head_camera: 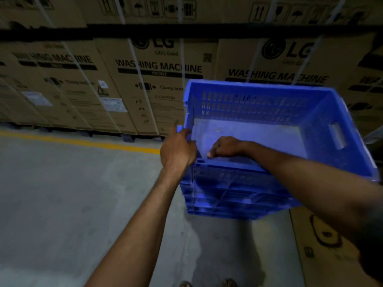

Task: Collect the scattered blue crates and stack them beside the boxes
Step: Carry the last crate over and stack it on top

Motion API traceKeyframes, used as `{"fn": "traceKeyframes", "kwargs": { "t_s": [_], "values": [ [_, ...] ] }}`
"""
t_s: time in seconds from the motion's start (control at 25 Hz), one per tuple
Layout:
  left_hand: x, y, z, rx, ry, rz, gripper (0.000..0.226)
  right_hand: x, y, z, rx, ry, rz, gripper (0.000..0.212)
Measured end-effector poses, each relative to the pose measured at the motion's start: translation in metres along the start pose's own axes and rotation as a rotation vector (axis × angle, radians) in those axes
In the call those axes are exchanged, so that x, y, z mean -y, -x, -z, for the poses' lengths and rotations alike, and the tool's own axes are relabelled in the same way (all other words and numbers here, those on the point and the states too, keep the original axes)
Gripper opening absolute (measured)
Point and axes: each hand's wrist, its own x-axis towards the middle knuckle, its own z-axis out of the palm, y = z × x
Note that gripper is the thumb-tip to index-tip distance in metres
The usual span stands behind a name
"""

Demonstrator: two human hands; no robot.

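Stacking step in hand. Top blue slotted plastic crate [269,125], empty, sits tilted on a stack of like blue crates [234,195] on the grey concrete floor [72,193], near the row of brown cardboard washing-machine boxes [157,79] past the yellow floor line [83,141]. Left hand [179,150] clasps the crate's near-left corner; right hand [224,147] curls closed over its near rim. Next, probably: level the crate and seat it square.
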Motion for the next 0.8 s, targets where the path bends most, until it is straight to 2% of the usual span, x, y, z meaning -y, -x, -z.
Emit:
{"fn": "traceKeyframes", "kwargs": {
  "t_s": [0.08, 0.12, 0.16, 0.2, 0.28, 0.32, 0.48, 0.56, 0.64, 0.76, 0.8],
  "values": [
    [0.000, 0.007, -0.001, -0.203, -0.127, -0.224, 0.038, -0.008, 0.058, -0.007, -0.268, -0.150, 0.023, 0.038],
    [-0.006, 0.011, -0.003, -0.251, -0.171, -0.355, 0.038, -0.018, 0.086, -0.010, -0.350, -0.109, -0.027, 0.041],
    [-0.016, 0.015, -0.006, -0.217, -0.206, -0.461, 0.038, -0.030, 0.116, -0.016, -0.396, -0.053, -0.141, 0.046],
    [-0.027, 0.020, -0.009, -0.106, -0.229, -0.503, 0.041, -0.040, 0.137, -0.022, -0.419, -0.021, -0.263, 0.050],
    [-0.042, 0.025, -0.015, 0.120, -0.230, -0.404, 0.047, -0.046, 0.153, -0.026, -0.448, 0.014, -0.393, 0.051],
    [-0.045, 0.024, -0.014, 0.169, -0.204, -0.337, 0.049, -0.045, 0.152, -0.026, -0.456, 0.018, -0.406, 0.050],
    [-0.044, 0.027, -0.009, 0.188, -0.268, -0.326, 0.054, -0.041, 0.147, -0.026, -0.524, 0.000, -0.354, 0.047],
    [-0.049, 0.025, -0.005, 0.207, -0.291, -0.352, 0.057, -0.042, 0.152, -0.028, -0.475, -0.007, -0.320, 0.049],
    [-0.046, 0.038, -0.002, 0.126, -0.370, -0.451, 0.056, -0.047, 0.163, -0.041, -0.521, 0.046, -0.284, 0.061],
    [-0.036, 0.073, -0.014, -0.055, -0.411, -0.529, 0.046, -0.068, 0.180, -0.075, -0.861, 0.266, -0.324, 0.065],
    [-0.033, 0.083, -0.020, -0.061, -0.388, -0.506, 0.044, -0.073, 0.184, -0.085, -0.899, 0.289, -0.317, 0.062]
  ]
}}
